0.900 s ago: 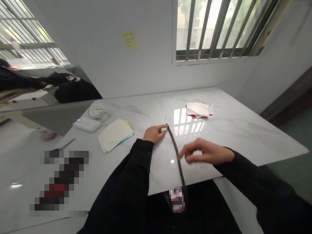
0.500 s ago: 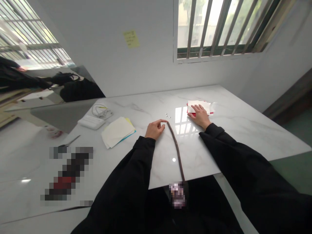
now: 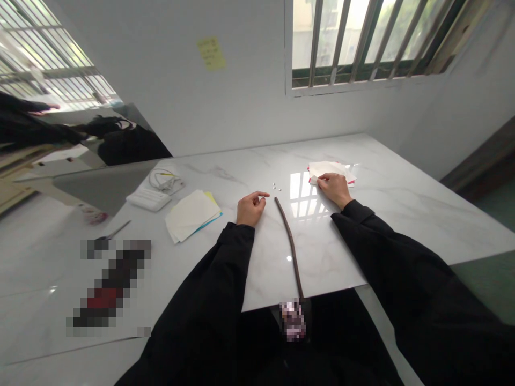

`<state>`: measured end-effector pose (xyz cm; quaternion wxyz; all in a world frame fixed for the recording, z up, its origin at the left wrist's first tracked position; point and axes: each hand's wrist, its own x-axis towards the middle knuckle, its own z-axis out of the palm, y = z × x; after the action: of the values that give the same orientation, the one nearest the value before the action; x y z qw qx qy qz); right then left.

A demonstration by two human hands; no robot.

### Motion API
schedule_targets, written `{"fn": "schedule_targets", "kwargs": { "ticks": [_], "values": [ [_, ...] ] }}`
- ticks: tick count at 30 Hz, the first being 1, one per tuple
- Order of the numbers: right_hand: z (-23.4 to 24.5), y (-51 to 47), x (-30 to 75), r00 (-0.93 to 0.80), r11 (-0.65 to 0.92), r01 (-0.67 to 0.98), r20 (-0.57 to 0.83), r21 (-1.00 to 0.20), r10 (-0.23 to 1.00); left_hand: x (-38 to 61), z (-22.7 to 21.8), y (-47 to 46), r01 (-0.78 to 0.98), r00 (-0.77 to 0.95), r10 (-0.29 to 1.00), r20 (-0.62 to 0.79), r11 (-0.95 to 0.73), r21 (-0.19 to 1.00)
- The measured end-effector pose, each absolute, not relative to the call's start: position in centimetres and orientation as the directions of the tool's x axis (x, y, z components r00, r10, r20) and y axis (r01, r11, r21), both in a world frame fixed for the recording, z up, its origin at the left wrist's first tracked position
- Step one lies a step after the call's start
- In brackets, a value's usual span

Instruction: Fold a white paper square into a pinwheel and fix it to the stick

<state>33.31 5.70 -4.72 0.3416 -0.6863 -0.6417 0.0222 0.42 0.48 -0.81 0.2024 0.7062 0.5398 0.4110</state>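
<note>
My right hand (image 3: 335,190) lies open, gripping nothing, on white paper sheets (image 3: 330,170) at one o'clock on the marble-topped bench (image 3: 406,214), while my left hand (image 3: 250,209) hangs half-curled and empty beside a thin dark twig (image 3: 289,249).

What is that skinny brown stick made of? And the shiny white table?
The stick looks like natural wood, probably a dry twig: it is dull brown, thin, uneven and slightly crooked. The table looks like polished marble, though it could be marble-patterned ceramic: it is glossy, has grey veins and reflects the window's light.
</note>
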Motion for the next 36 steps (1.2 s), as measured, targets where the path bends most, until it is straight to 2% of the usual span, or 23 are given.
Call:
{"fn": "schedule_targets", "kwargs": {
  "ticks": [5,15,19,21,24,28,31,34,36],
  "values": [
    [-4.5,5.7,33.5,0.193,0.041,0.86,0.398,-0.509,0.897,0.4,-0.8,0.5,0.611,0.092,0.927,0.365,-0.342,0.714],
    [-3.0,4.9,33.4,0.273,0.108,0.837,0.579,-0.537,0.768,0.7,-0.9,0.5,0.583,0.063,0.911,0.407,-0.365,0.726],
    [-1.0,4.3,33.6,0.317,0.289,0.802,0.783,-0.523,0.535,0.7,-0.9,0.6,0.553,0.039,0.91,0.412,-0.363,0.75],
    [0.5,3.6,33.6,0.339,0.375,0.777,0.838,-0.506,0.427,0.7,-0.9,0.7,0.538,0.021,0.905,0.425,-0.368,0.758],
    [3.0,2.3,33.2,0.378,0.451,0.734,0.857,-0.507,0.349,0.7,-0.9,0.7,0.509,0.007,0.901,0.433,-0.376,0.774],
    [5.5,1.4,32.1,0.538,0.503,0.641,0.807,-0.58,0.245,0.7,-0.7,0.8,0.392,-0.027,0.913,0.406,-0.364,0.845],
    [5.9,1.7,30.7,0.599,0.551,0.529,0.744,-0.646,0.297,0.9,0.0,0.7,0.155,-0.021,0.955,0.296,-0.289,0.945],
    [4.8,2.5,28.7,0.585,0.585,0.363,0.666,-0.725,0.463,1.4,1.1,0.3,-0.167,0.116,0.98,0.162,-0.141,0.976],
    [3.3,3.0,27.2,0.571,0.566,0.193,0.561,-0.802,0.599,1.8,1.7,-0.1,-0.261,0.24,0.962,0.131,-0.066,0.963]
  ]
}}
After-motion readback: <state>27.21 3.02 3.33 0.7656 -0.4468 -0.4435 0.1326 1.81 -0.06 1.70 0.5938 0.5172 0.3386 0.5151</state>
